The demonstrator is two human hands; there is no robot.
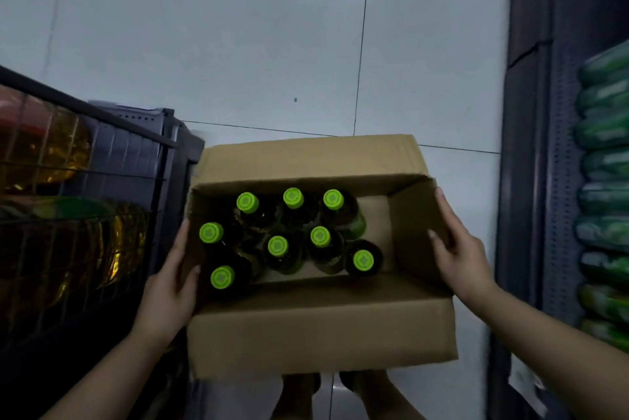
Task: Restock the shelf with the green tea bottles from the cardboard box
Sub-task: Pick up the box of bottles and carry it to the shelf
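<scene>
An open cardboard box point(320, 327) sits in front of me over the tiled floor. Several green tea bottles point(278, 246) with bright green caps stand upright inside, mostly in its left and middle part. My left hand point(170, 287) grips the box's left wall, thumb inside the rim. My right hand point(459, 249) holds the right side flap, thumb on the inner face. At the far right, the dark shelf point(541, 181) carries a row of green bottles point(602, 164).
A dark wire rack point(102, 161) with big amber oil bottles point(44, 147) stands close on the left, touching the box's left side. Grey floor tiles point(272, 45) stretch ahead. My feet point(340, 389) show just below the box.
</scene>
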